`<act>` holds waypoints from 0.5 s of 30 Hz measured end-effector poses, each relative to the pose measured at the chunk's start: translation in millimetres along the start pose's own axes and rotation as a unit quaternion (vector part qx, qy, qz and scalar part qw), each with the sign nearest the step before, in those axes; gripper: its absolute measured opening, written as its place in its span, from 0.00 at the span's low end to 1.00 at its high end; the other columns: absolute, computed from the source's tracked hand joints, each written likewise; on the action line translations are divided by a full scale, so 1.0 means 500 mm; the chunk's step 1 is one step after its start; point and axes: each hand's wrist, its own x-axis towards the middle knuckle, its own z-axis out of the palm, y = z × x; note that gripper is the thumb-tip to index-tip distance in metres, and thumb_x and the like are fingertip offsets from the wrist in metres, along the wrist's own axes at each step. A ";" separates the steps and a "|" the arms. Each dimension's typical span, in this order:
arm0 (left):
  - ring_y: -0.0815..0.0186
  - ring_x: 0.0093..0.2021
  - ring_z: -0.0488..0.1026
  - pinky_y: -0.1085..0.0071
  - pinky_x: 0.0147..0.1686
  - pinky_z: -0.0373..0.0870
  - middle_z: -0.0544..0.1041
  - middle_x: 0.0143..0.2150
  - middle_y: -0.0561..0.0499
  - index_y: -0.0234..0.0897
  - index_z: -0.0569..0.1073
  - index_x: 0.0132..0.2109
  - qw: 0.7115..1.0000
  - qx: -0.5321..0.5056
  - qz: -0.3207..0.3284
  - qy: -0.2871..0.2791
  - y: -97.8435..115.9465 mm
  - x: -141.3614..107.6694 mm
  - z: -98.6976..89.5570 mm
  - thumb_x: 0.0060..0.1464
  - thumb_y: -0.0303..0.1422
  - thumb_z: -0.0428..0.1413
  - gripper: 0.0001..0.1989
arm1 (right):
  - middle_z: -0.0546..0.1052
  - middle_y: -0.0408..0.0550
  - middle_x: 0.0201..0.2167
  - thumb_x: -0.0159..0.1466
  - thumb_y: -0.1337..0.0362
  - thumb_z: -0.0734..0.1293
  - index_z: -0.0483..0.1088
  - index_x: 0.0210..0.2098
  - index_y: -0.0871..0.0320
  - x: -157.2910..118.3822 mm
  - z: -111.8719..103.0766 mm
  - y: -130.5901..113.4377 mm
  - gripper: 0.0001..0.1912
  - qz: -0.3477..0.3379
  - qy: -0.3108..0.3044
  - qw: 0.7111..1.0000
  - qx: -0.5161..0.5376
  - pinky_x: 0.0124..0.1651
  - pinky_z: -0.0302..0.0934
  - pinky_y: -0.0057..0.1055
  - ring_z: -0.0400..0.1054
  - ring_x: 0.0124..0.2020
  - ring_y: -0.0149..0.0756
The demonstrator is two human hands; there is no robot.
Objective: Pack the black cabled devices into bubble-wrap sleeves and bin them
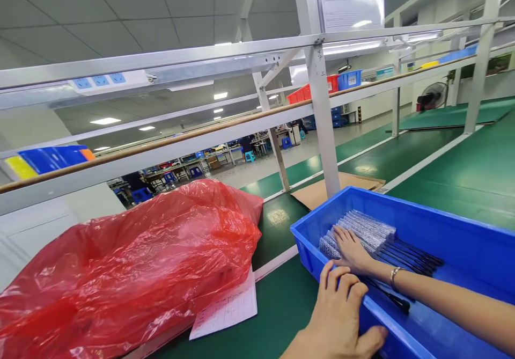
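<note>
A blue plastic bin [402, 209] stands at the right of the head view. Inside it lies a row of bubble-wrapped pieces [364, 230] with black cables [412, 257] running out to the right. My right hand [354, 251], with a bracelet at the wrist, rests flat on the near end of the row, fingers stretched out. What sits inside the wrap cannot be made out. My left hand [338, 310] grips the bin's near-left rim, fingers bent over the edge and thumb lower down. One black cable end [400, 302] lies apart, closer to the near wall.
A large red plastic bag [161, 257] covers something on the left, with a written sheet of paper [231, 308] partly under it. Behind the bin lie flat cardboard [358, 181] and a white upright post [322, 112]. Green work surface [281, 305] runs between bag and bin.
</note>
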 end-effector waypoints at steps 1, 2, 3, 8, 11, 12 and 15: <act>0.48 0.64 0.65 0.45 0.74 0.42 0.73 0.57 0.38 0.36 0.68 0.61 1.000 0.001 0.003 0.005 -0.003 0.002 0.002 0.53 0.42 0.64 0.31 | 0.64 0.55 0.68 0.68 0.57 0.72 0.68 0.62 0.57 0.003 -0.012 -0.008 0.25 0.002 -0.007 1.000 -0.004 0.67 0.52 0.63 0.58 0.68 0.56; 0.48 0.65 0.64 0.45 0.75 0.42 0.73 0.58 0.38 0.36 0.67 0.61 1.000 0.003 0.006 0.005 -0.005 0.003 0.000 0.53 0.42 0.64 0.32 | 0.65 0.55 0.67 0.68 0.57 0.72 0.68 0.61 0.57 0.005 -0.028 -0.015 0.25 0.002 -0.015 1.000 -0.005 0.66 0.55 0.62 0.60 0.66 0.55; 0.48 0.67 0.62 0.45 0.75 0.42 0.73 0.60 0.38 0.36 0.66 0.63 1.000 0.006 0.010 0.001 -0.005 0.004 -0.006 0.54 0.41 0.64 0.32 | 0.67 0.55 0.65 0.68 0.58 0.72 0.69 0.60 0.57 0.007 -0.050 -0.021 0.24 0.001 -0.024 1.000 -0.003 0.65 0.57 0.61 0.62 0.65 0.54; 0.46 0.74 0.54 0.37 0.71 0.51 0.61 0.71 0.35 0.36 0.55 0.70 0.998 0.041 0.042 -0.005 0.020 -0.040 -0.041 0.61 0.35 0.59 0.35 | 0.74 0.53 0.58 0.70 0.55 0.70 0.72 0.55 0.57 -0.015 -0.251 0.017 0.18 -0.026 -0.058 0.997 0.048 0.58 0.67 0.50 0.71 0.55 0.45; 0.51 0.69 0.62 0.44 0.64 0.68 0.65 0.68 0.36 0.39 0.62 0.63 0.996 0.044 0.032 0.065 0.039 -0.108 -0.040 0.63 0.25 0.52 0.23 | 0.77 0.52 0.53 0.72 0.53 0.67 0.73 0.54 0.58 -0.088 -0.409 0.081 0.17 -0.021 -0.035 0.997 0.068 0.56 0.68 0.48 0.73 0.52 0.43; 0.53 0.66 0.67 0.49 0.60 0.73 0.68 0.65 0.37 0.40 0.65 0.58 0.995 0.038 0.017 0.090 0.045 -0.136 -0.035 0.63 0.24 0.51 0.18 | 0.78 0.52 0.51 0.72 0.53 0.66 0.73 0.53 0.58 -0.129 -0.458 0.096 0.18 -0.009 -0.019 0.998 0.065 0.56 0.68 0.48 0.74 0.51 0.44; 0.57 0.56 0.75 0.59 0.49 0.79 0.74 0.56 0.40 0.41 0.69 0.45 0.988 0.028 -0.020 0.151 0.069 -0.223 -0.015 0.61 0.20 0.48 0.12 | 0.79 0.55 0.52 0.71 0.49 0.62 0.73 0.54 0.57 -0.284 -0.554 0.092 0.22 0.026 0.047 0.998 0.045 0.56 0.68 0.50 0.74 0.52 0.51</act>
